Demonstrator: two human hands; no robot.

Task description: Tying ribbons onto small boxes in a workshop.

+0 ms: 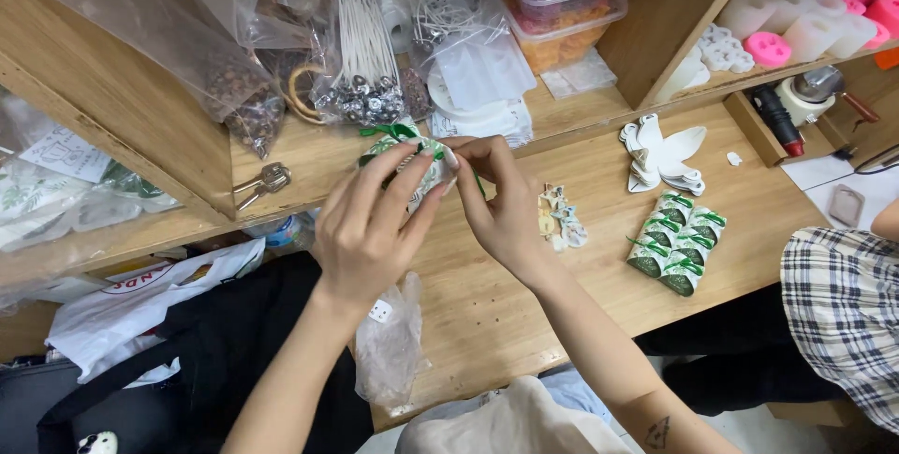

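Note:
My left hand (367,229) grips a small white and green wrapped packet (401,142) with a green ribbon on top. My right hand (501,201) meets it from the right, fingertips pinching the green ribbon at the packet's top. Both hands hover over a light wooden table (524,314), just in front of a low shelf. On the table to the right lie several finished green and white packets (676,241) in a cluster. A small pile of pale tags (558,218) sits beside my right hand.
White flat cut-outs (660,156) lie further right. Plastic bags of wicks (365,61) and beads (245,103) crowd the shelf, with keys (262,183) nearby. Pink and white moulded shapes (805,14) fill a cubby. A person in checked fabric (843,304) sits at right. A clear bag (393,342) hangs off the table edge.

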